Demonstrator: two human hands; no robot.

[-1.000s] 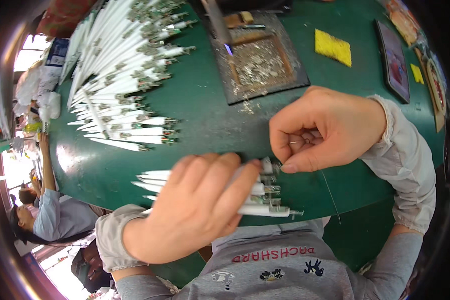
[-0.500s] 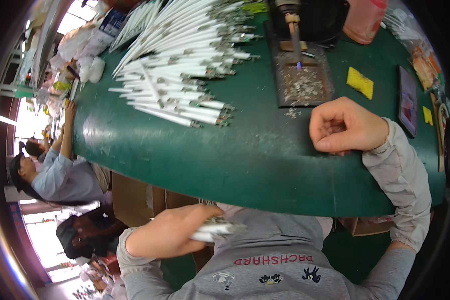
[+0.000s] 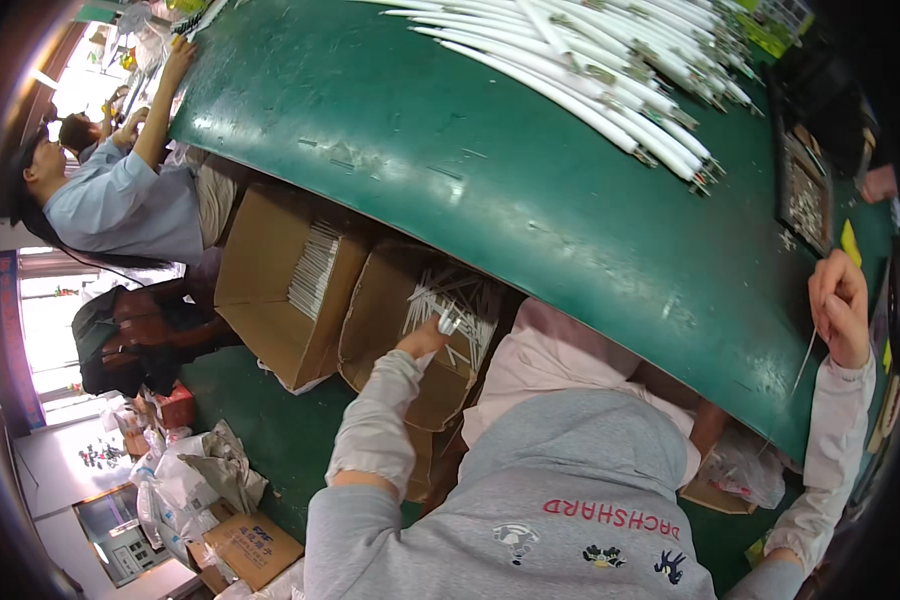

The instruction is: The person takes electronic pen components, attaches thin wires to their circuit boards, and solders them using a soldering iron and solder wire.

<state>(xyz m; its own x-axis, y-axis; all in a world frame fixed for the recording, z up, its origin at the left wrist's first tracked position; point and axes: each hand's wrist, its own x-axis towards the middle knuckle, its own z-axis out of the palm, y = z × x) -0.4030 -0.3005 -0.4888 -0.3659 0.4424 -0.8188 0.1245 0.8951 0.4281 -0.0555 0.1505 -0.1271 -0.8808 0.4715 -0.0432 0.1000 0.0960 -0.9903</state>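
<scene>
Green worktable (image 3: pixel 530 230) fills the upper middle of the view, its near edge curving from upper left to lower right. White tubes with metal end fittings (image 3: pixel 610 70) lie heaped at its far right, long axes running left to right. Two open cardboard boxes sit on the floor under the near edge: the left box (image 3: pixel 275 290) holds neatly stacked tubes, the right box (image 3: pixel 400 320) a loose jumble of tubes (image 3: pixel 462 300). Left hand (image 3: pixel 425 337) reaches down over the right box, fingers closed around a small bundle of tubes (image 3: pixel 450 322) just above the jumble; this hand is by far the nearer to the box. Right hand (image 3: pixel 840 305) rests at the table's right edge, pinching a thin wire (image 3: pixel 805 362) that hangs downward. A seated co-worker (image 3: pixel 120 200) works at far left.
</scene>
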